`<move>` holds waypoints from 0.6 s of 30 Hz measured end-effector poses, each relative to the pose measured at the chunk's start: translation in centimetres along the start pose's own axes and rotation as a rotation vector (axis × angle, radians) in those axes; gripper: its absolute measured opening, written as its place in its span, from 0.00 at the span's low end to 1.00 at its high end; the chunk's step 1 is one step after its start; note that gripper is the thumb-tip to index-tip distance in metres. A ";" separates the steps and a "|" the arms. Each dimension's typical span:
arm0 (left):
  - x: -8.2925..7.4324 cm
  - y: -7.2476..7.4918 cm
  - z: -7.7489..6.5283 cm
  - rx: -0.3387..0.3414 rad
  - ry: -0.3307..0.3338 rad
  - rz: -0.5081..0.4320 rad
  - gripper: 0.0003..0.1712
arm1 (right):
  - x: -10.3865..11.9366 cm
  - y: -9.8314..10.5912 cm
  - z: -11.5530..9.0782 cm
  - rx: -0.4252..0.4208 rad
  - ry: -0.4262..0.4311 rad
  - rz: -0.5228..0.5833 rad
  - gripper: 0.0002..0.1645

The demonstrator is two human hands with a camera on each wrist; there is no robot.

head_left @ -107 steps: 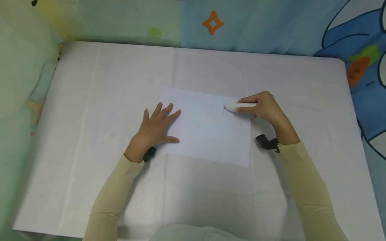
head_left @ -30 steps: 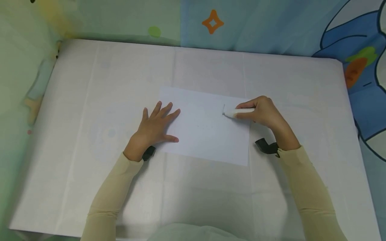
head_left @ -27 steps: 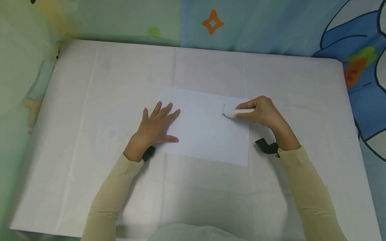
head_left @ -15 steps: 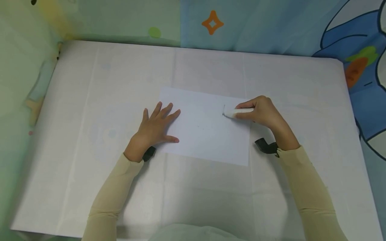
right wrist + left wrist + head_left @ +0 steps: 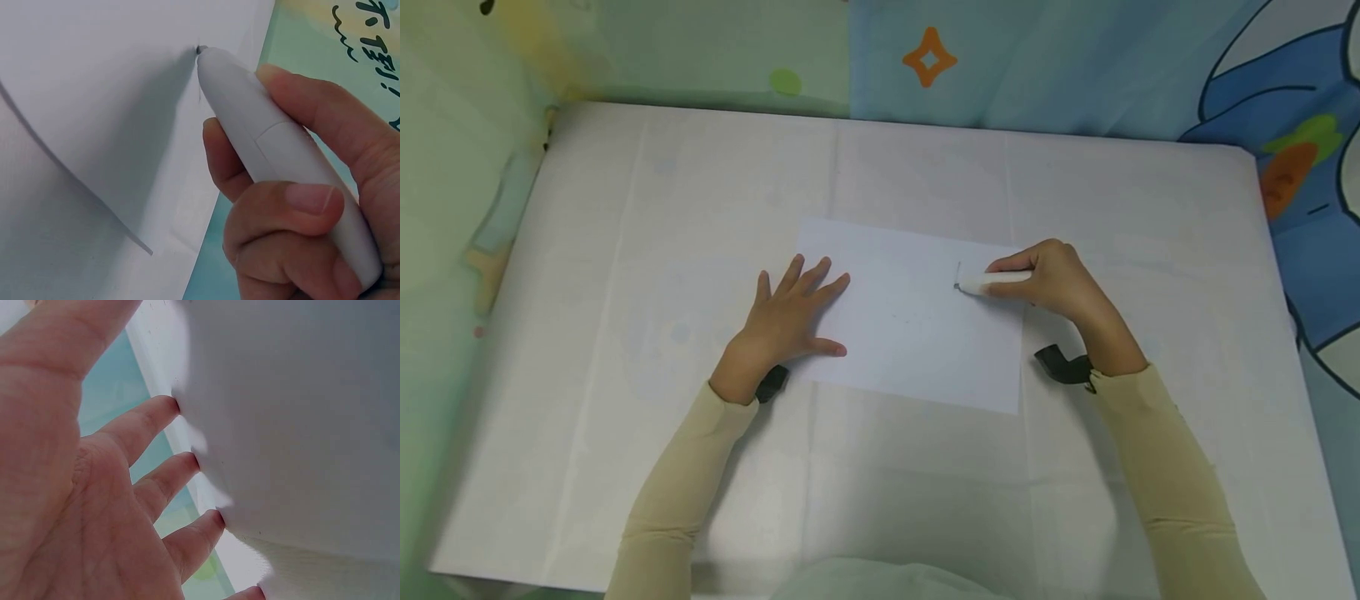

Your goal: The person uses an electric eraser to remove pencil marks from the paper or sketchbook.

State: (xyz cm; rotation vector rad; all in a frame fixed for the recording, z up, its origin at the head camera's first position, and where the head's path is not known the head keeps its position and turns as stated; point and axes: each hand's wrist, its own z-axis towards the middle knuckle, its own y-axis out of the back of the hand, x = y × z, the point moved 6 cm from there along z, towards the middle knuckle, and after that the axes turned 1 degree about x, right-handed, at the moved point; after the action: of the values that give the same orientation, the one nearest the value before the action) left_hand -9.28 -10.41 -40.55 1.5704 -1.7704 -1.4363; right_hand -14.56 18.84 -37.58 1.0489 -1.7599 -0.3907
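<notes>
On the bench [image 5: 700, 183] lay a sheet [image 5: 917, 358], set slightly askew, the left hand [image 5: 781, 321] resting across its left edge with fingers [image 5: 145, 428] spread wide and tips touching down. Near the sheet's far right corner, the right hand [image 5: 1060, 273] held a white pen [image 5: 275, 140], fingers wrapped round its body, its dark tip touching the sheet at the near end of a thin line [image 5: 958, 269]. Beyond the bench hung a printed cloth [image 5: 1037, 67].
</notes>
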 end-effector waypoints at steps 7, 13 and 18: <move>0.1 -0.1 0.1 0.005 0.005 -0.007 0.54 | 0.1 0.2 -0.1 -0.031 0.017 -0.007 0.21; 0.1 -0.2 0.1 0.003 0.006 -0.004 0.55 | 0.3 -0.1 -0.1 0.011 0.007 -0.010 0.22; 0.1 -0.2 0.1 0.001 0.006 0.003 0.54 | 0.3 -0.1 -0.2 0.009 0.011 -0.014 0.22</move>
State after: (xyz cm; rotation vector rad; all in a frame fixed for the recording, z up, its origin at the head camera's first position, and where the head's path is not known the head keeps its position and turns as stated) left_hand -9.30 -10.38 -40.78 1.5709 -1.7696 -1.4276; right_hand -14.42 18.55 -37.37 1.0687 -1.7468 -0.3850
